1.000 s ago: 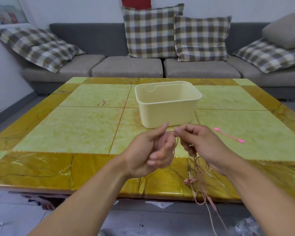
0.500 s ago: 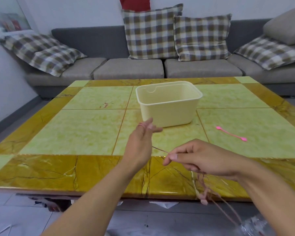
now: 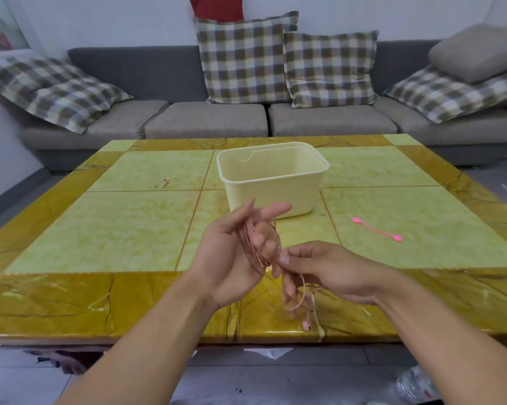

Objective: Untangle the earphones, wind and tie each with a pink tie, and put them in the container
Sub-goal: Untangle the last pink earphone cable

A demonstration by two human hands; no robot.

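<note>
Table: polished stone-look top, glossy, pale green panels with amber veined border; highlights along the near edge. Container: cream plastic, smooth, dull sheen. Pink tie: looks like soft plastic or silicone, smooth, matt. Earphones: thin pinkish cord with a smooth coating, bud of glossy pink plastic. Sofa: grey woven cloth, matt, slightly coarse. Cushions: checked fabric, matt, soft weave. Wall behind: painted, flat white. Floor under table: grey, smooth tiles.
</note>
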